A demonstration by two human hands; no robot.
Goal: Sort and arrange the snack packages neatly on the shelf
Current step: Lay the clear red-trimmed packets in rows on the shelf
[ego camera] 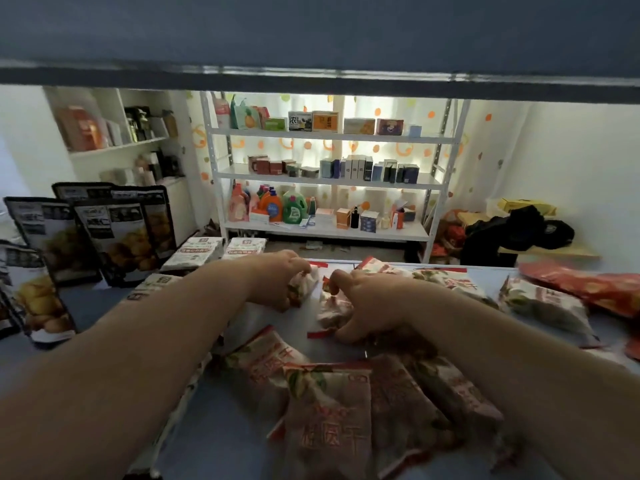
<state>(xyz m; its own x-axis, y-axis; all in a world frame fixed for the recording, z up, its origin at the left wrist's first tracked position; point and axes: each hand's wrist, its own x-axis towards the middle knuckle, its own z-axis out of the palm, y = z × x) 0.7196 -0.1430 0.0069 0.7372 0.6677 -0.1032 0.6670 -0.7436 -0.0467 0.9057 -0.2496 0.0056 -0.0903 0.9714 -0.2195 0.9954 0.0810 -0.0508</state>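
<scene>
Two grips at work on the blue shelf (221,427): left grip (277,280) curled round a snack packet (306,284); right grip (369,304) pinching a second packet (330,311) just beside it. Nearer than both grips, loose packets (329,410) heaped; far left, black pouches (114,233) upright.

Ahead of you, a white rack (325,181) holds detergent bottles (294,206); to the right, perhaps dark clothing (516,226).

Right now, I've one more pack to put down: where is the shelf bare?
Bare shelf shows between the black pouches and the left arm, and in a strip left of the pink pile. It is crowded where the left hand and right hand grip packs, and rightward to the red bag.
</scene>
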